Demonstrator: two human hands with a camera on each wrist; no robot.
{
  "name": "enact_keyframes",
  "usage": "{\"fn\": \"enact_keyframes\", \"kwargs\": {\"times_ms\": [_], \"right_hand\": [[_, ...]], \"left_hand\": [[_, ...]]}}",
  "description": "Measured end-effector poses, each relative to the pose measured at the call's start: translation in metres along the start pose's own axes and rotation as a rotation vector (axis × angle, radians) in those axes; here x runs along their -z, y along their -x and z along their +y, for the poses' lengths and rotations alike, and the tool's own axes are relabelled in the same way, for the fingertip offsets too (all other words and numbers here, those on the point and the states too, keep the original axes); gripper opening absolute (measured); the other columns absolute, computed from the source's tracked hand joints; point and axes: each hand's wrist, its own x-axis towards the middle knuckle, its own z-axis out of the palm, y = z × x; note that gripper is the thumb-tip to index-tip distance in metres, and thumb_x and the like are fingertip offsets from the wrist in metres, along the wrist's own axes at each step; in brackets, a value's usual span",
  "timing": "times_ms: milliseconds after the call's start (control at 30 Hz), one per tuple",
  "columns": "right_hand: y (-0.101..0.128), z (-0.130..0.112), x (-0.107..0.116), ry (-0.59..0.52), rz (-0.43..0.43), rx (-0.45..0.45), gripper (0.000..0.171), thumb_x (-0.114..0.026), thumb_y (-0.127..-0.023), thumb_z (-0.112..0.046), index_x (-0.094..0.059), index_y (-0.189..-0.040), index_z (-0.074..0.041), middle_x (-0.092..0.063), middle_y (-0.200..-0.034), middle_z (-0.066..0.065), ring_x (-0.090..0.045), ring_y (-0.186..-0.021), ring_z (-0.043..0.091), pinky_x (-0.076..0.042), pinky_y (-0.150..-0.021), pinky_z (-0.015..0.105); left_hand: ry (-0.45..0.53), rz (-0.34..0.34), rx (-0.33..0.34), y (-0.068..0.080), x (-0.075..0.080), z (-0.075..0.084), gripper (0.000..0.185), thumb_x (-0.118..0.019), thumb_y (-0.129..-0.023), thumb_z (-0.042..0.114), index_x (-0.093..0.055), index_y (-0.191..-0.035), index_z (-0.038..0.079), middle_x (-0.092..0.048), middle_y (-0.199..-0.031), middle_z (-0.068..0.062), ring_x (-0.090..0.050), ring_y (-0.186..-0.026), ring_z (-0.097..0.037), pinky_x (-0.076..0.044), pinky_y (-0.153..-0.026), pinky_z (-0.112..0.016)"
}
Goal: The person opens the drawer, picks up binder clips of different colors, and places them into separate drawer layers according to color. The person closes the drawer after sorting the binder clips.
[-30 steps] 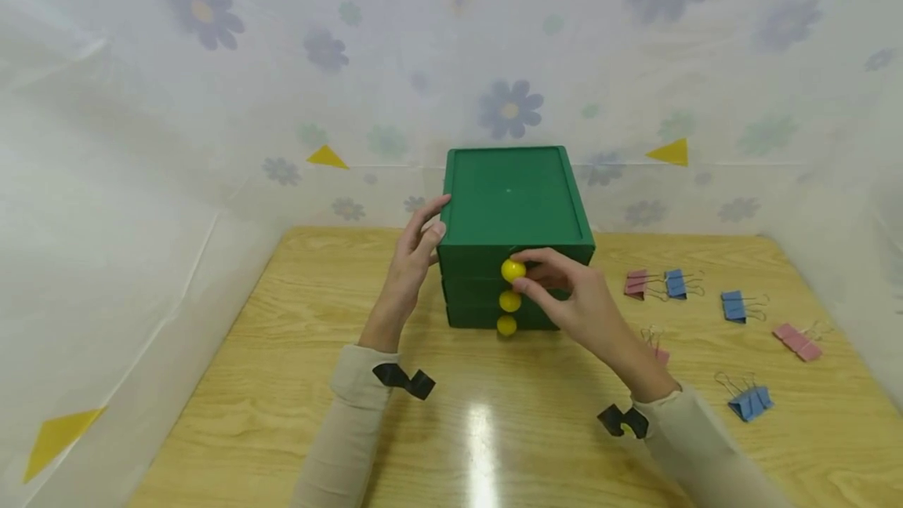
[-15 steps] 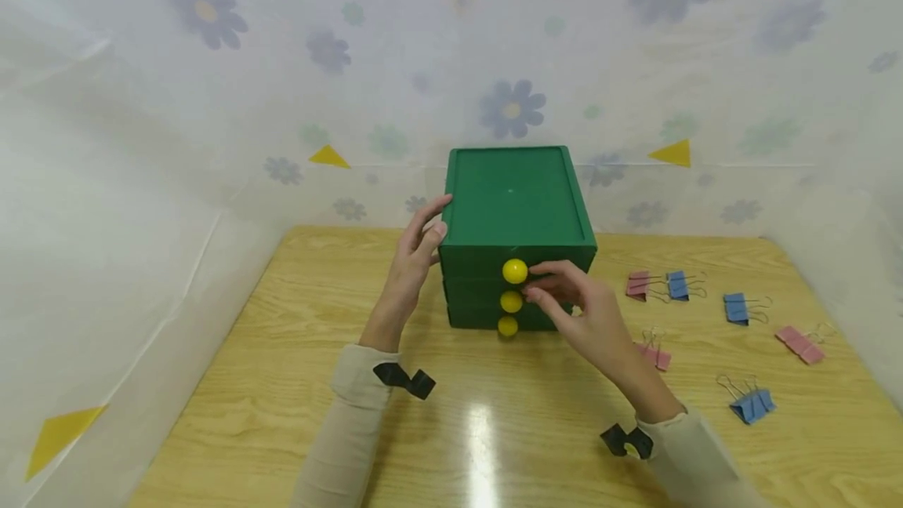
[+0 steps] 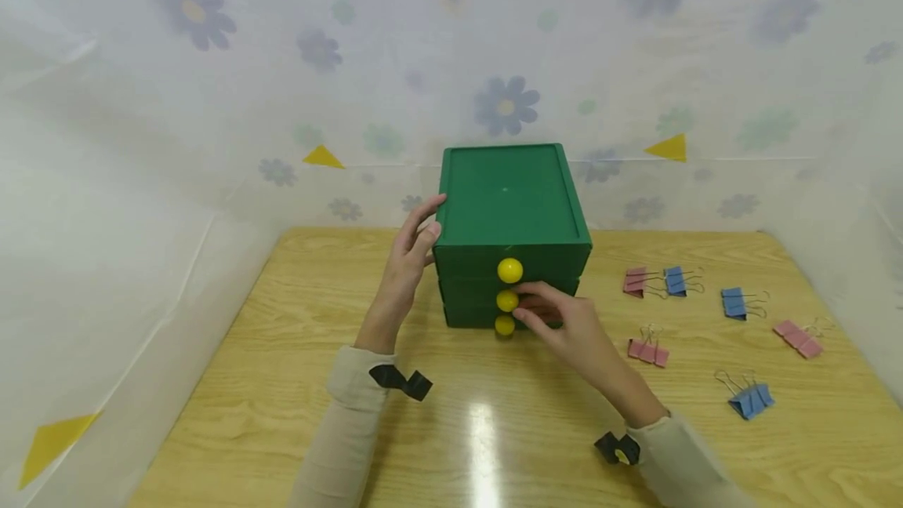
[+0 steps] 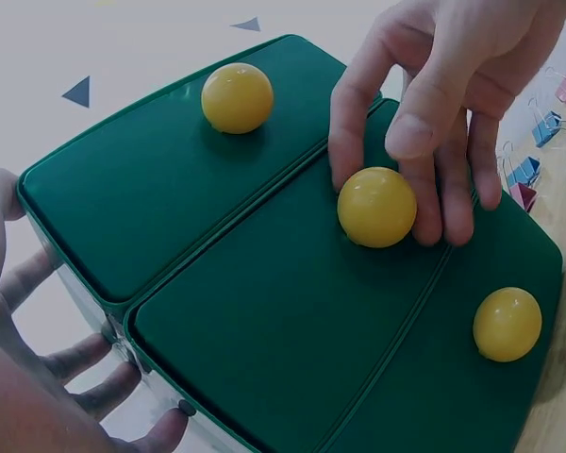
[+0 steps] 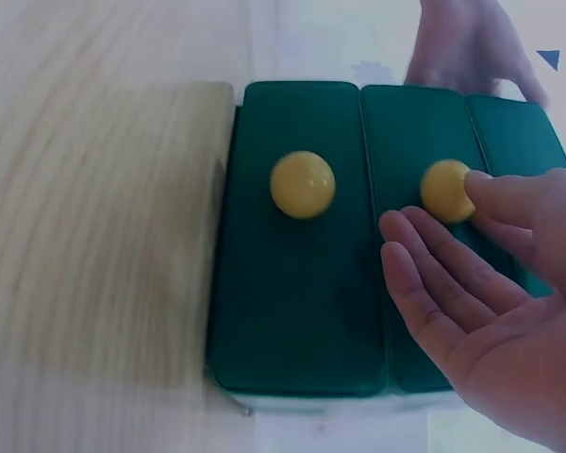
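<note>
A green chest of three drawers [image 3: 509, 193] stands on the table, its drawers closed. Its front has a top yellow knob [image 3: 510, 270], a middle yellow knob [image 3: 507, 301] and a bottom yellow knob [image 3: 504, 325]. My left hand [image 3: 400, 269] rests along the chest's left side, fingers spread, seen also at the left wrist view's edge. My right hand [image 3: 574, 332] is at the middle knob, index finger and thumb to either side of it. In the left wrist view the thumb [image 4: 412, 137] stands slightly off the knob; other fingers are loosely extended.
Several binder clips lie to the right, including a pink binder clip [image 3: 648, 352] near my right forearm and a blue binder clip [image 3: 752, 400] nearer the front. A flower-patterned sheet [image 3: 395, 85] hangs behind the wooden table [image 3: 296, 414].
My right hand has let go of the top knob, drawn back a little, and moved down to the middle knob. My left hand stays against the chest's side.
</note>
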Motion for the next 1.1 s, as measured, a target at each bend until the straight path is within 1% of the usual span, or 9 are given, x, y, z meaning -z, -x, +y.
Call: {"fn": "enact_keyframes", "kwargs": {"times_ms": [200, 367, 533, 700, 900, 1100], "right_hand": [[-0.003, 0.002, -0.01, -0.028, 0.03, 0.02, 0.028, -0.073, -0.096, -0.014, -0.07, -0.124, -0.014, -0.076, -0.109, 0.002, -0.074, -0.093, 0.015, -0.06, -0.077, 0.03], [-0.003, 0.0, -0.011, -0.028, 0.034, -0.002, 0.027, -0.073, -0.096, -0.015, -0.071, -0.123, -0.016, -0.076, -0.109, 0.001, -0.074, -0.093, 0.014, -0.06, -0.077, 0.03], [0.0, -0.001, -0.009, -0.022, 0.023, 0.001, 0.027, -0.074, -0.095, -0.013, -0.071, -0.122, -0.015, -0.076, -0.108, 0.0, -0.074, -0.091, 0.013, -0.06, -0.077, 0.031], [0.007, -0.006, -0.007, -0.013, 0.011, 0.005, 0.027, -0.075, -0.094, -0.01, -0.072, -0.12, -0.015, -0.076, -0.106, -0.001, -0.074, -0.09, 0.012, -0.06, -0.077, 0.03], [0.019, -0.014, -0.006, 0.015, -0.011, -0.009, 0.027, -0.075, -0.094, -0.012, -0.072, -0.121, -0.016, -0.076, -0.106, -0.003, -0.074, -0.09, 0.011, -0.06, -0.077, 0.03], [0.03, -0.023, -0.007, 0.01, -0.051, -0.031, 0.027, -0.075, -0.094, -0.013, -0.072, -0.12, -0.02, -0.076, -0.104, -0.008, -0.073, -0.088, 0.007, -0.06, -0.076, 0.029]], "left_hand": [[0.0, 0.004, -0.012, 0.001, 0.0, 0.001, 0.05, -0.047, -0.107, 0.035, -0.046, -0.156, 0.026, -0.037, -0.159, 0.004, -0.044, -0.14, -0.025, -0.04, -0.101, -0.066], [0.0, 0.004, -0.015, 0.001, 0.0, 0.0, 0.051, -0.047, -0.107, 0.035, -0.045, -0.156, 0.024, -0.037, -0.159, 0.001, -0.043, -0.14, -0.027, -0.04, -0.101, -0.068], [-0.001, 0.004, -0.013, 0.0, -0.001, 0.001, 0.05, -0.046, -0.107, 0.034, -0.046, -0.156, 0.025, -0.037, -0.159, 0.003, -0.042, -0.141, -0.026, -0.039, -0.102, -0.068], [0.008, 0.002, -0.013, -0.002, -0.001, -0.001, 0.048, -0.046, -0.107, 0.031, -0.047, -0.155, 0.026, -0.038, -0.158, 0.005, -0.042, -0.141, -0.025, -0.039, -0.102, -0.068], [0.005, -0.001, -0.012, -0.002, -0.001, 0.0, 0.05, -0.049, -0.105, 0.038, -0.047, -0.154, 0.028, -0.039, -0.157, 0.006, -0.044, -0.14, -0.023, -0.039, -0.103, -0.067], [0.005, 0.003, -0.014, -0.001, -0.001, -0.001, 0.05, -0.049, -0.105, 0.037, -0.048, -0.154, 0.027, -0.04, -0.157, 0.005, -0.047, -0.137, -0.024, -0.039, -0.103, -0.067]]}}
